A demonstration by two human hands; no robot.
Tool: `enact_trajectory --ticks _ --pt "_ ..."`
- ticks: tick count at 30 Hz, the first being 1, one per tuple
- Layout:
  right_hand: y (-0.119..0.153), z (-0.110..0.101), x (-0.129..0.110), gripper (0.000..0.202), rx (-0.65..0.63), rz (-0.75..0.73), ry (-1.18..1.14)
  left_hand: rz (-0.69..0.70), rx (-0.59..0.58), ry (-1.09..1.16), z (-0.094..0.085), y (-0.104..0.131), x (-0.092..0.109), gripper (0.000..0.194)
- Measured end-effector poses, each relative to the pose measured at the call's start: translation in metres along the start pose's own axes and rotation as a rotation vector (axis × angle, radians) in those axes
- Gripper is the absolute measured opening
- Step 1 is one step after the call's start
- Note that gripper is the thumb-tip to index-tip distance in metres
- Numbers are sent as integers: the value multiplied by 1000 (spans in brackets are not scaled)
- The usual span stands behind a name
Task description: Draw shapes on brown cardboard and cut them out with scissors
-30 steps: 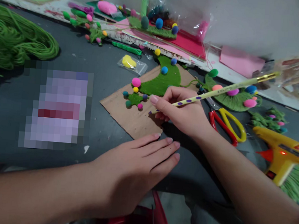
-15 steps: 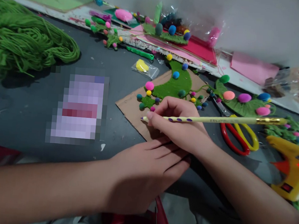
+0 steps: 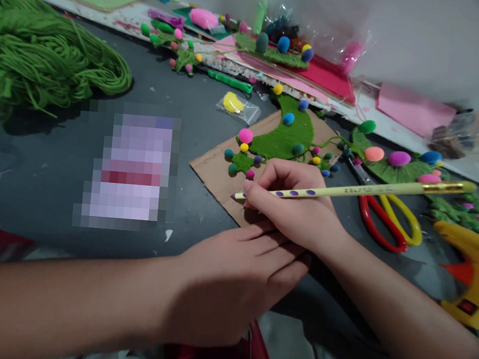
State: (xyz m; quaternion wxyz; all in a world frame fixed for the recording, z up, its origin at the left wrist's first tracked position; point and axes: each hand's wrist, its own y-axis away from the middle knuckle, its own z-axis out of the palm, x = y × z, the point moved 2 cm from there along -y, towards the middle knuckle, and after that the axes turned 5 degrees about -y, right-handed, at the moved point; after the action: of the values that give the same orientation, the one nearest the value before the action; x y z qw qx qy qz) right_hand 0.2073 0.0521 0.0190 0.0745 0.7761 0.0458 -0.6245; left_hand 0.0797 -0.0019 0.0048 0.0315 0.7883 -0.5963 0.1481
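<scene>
My right hand is closed round a pale yellow pencil with purple spots. The pencil's tip is at the surface of a brown cardboard piece; whether it touches cannot be made out. Stretched out flat, my left hand lies at the cardboard's near edge, its fingertips partly under my right hand. Beyond my right hand, a green crescent with colourful pom-poms rests on the cardboard. A small green star with pom-poms sits beside it, close to the pencil tip.
Scissors with red and yellow handles and a yellow glue gun with a lit red light are on the right. Green yarn lies at the left, near a blurred-out purple rectangle. A bagged yellow lump lies behind the cardboard.
The whole view has shifted slightly, so objects appear a little further right. The pencil's back end is tilted up slightly more. Both hands keep nearly the same pose.
</scene>
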Motion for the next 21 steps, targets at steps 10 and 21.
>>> enact_trajectory --ticks 10,21 --pt "0 0 2 25 -29 22 -59 10 16 -17 0 0 1 75" --pt "0 0 2 23 -30 9 -36 1 -1 -8 -1 0 2 72"
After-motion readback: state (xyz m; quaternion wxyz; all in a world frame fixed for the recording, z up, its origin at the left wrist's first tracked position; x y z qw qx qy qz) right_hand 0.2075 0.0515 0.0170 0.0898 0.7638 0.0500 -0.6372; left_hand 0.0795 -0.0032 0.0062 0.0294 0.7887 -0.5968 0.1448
